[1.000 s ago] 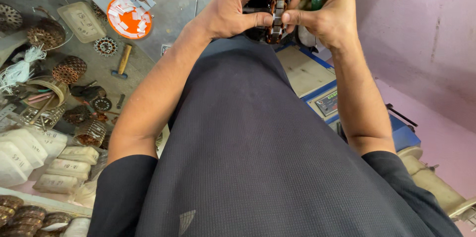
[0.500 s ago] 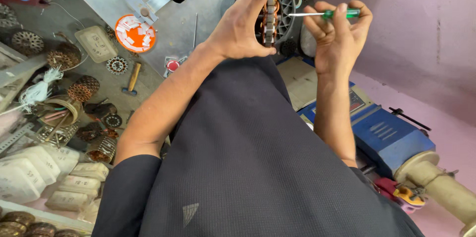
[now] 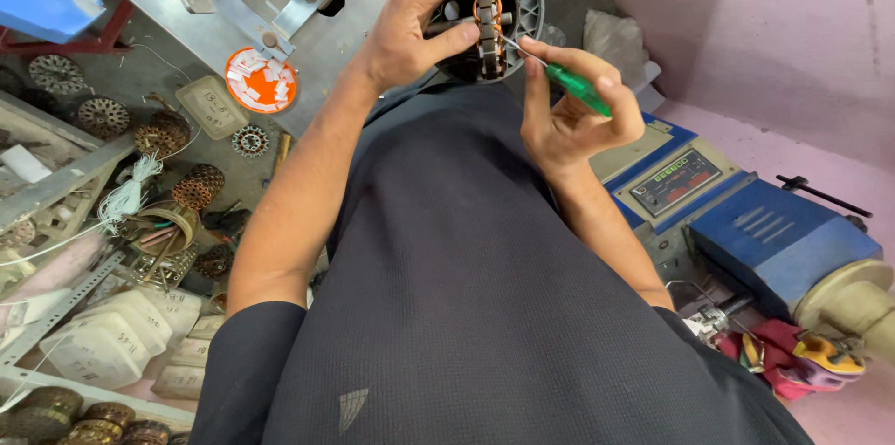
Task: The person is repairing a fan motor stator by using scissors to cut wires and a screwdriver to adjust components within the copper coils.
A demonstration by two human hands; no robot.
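Cluttering grey workbench (image 3: pixel 140 82): wound stators (image 3: pixel 196 189), pink wall (image 3: pixel 764 26).

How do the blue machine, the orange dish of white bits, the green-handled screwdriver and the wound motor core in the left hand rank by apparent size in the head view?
1. Blue machine, clearly largest.
2. Motor core, partly covered by the left hand.
3. Orange dish, close to the core; unsure, since the core sits nearer the camera.
4. Green-handled screwdriver in the right hand, slimmest.

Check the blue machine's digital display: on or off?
On. The blue machine's digital display shows lit green and red digits on its dark panel, right of the right hand holding the green-handled screwdriver.
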